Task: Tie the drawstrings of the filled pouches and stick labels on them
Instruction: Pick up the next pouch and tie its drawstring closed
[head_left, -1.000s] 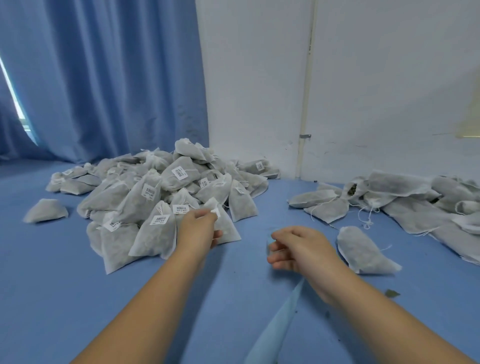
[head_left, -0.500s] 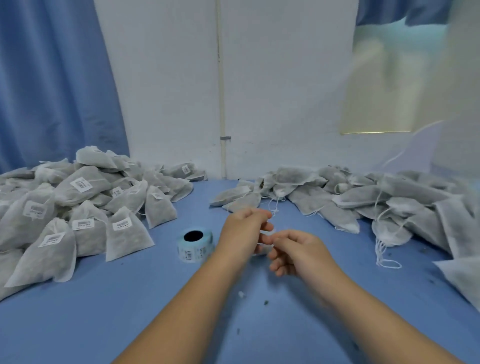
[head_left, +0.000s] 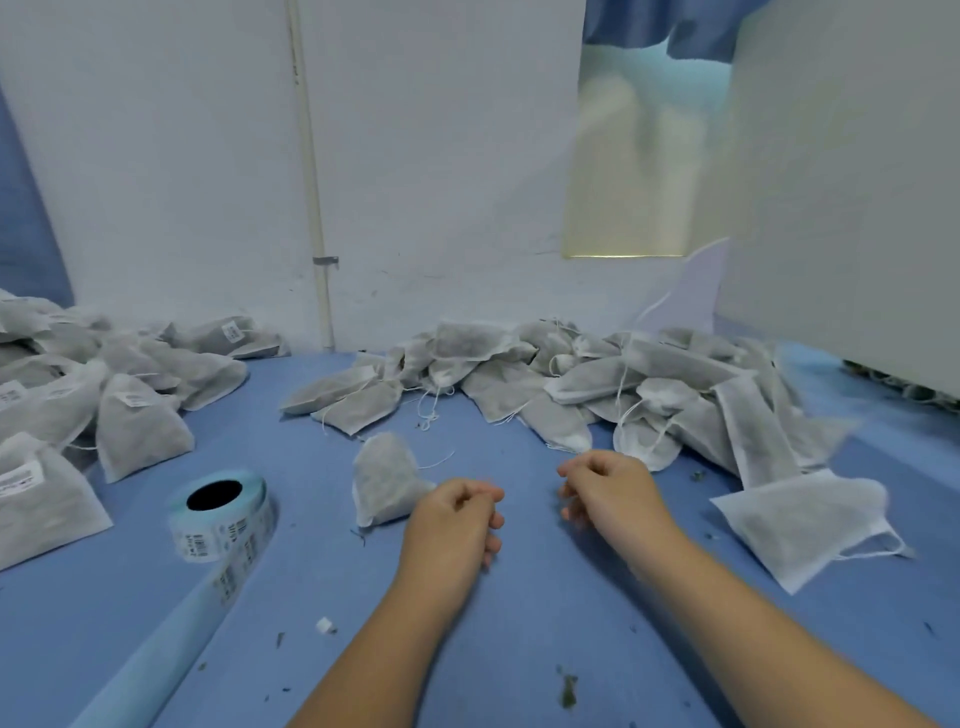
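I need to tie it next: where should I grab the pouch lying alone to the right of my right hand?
I'd pinch the drawstring loop at the puckered right end of the pouch, not the full body. Bring the right hand in from the near side: the loop lies loose on the table there, while the pile crowds the far side.

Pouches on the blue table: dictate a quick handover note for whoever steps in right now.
Left hand and right hand: fingers curled over the table; I can't tell whether either grip holds anything.
Label roll sits left of the hands. One pouch, no label showing, lies just beyond the left hand.
Done: labelled pile at left.
Left: unlabelled pile at back right, strings loose, plus the flat pouch at right.
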